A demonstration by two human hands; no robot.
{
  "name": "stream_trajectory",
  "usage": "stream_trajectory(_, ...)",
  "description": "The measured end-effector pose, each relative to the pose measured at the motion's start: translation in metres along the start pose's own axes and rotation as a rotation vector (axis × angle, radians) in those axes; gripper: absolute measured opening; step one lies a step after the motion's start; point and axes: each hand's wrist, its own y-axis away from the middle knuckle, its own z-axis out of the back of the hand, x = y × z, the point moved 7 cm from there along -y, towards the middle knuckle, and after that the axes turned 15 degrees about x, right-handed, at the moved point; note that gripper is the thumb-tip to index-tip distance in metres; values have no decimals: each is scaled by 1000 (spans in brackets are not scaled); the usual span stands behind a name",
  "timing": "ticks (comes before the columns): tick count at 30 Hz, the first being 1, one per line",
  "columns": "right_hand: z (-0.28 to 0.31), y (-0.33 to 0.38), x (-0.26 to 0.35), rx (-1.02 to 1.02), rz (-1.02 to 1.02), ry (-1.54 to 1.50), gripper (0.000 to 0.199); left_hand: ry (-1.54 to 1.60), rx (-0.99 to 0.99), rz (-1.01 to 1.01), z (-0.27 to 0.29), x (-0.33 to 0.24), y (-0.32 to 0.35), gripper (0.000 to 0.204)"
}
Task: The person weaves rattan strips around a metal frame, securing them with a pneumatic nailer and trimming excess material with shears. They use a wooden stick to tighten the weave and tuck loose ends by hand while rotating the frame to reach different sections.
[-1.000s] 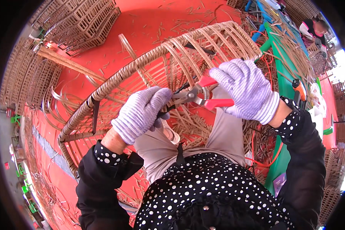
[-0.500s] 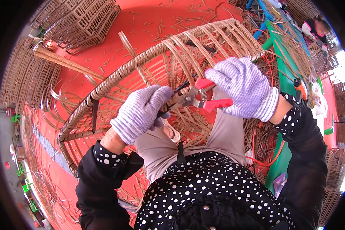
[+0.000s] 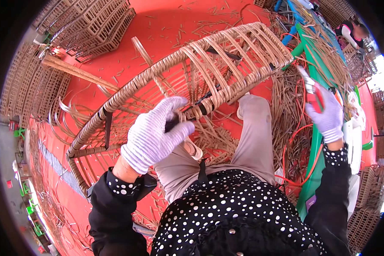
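A curved brown wicker frame (image 3: 151,70), wound with flat strips and with black bars inside, leans across my lap and stretches to the far right. My left hand (image 3: 155,132), in a pale lilac knit glove, is closed around the near end of its wrapped rail, thumb and fingers on either side. Some of those fingers are hidden behind the rail. Off to the right, above the green bench, my gloved right hand (image 3: 328,115) holds a pair of red-handled pliers (image 3: 307,80), blurred by motion, jaws pointing away from me.
Cut strips (image 3: 281,123) lie heaped beside my right leg. A green bench (image 3: 313,170) runs along the right, with an orange cord (image 3: 292,181) beside it. Stacked wicker baskets (image 3: 89,25) stand far left. Another person (image 3: 350,34) sits at the far right.
My right hand has carried the pliers away from the rail, out to the right over the bench. My left hand stays at the rail, its thumb more spread. The wicker frame has barely shifted.
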Motion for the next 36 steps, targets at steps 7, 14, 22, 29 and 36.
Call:
stream_trajectory(7, -45, 210, -239, 492, -1117, 162, 72, -749, -211, -122, -1, -33, 0, 44)
stream_trajectory(14, -71, 261, -268, 521, -1242, 157, 64, -686, -240, -305, -11, -50, -31, 45)
stream_trajectory(22, -35, 131, -173, 97, -714, 211, 48, -516, -188, -286, -7, -39, -28, 36)
stream_trajectory(29, -19, -15, 80, 78, 144, -583, 21, -535, -164, -251, -12, -38, -27, 35)
stream_trajectory(36, -44, -83, 208, 524, 258, -1173, 43, -551, -15, -180, -17, -34, -29, 38)
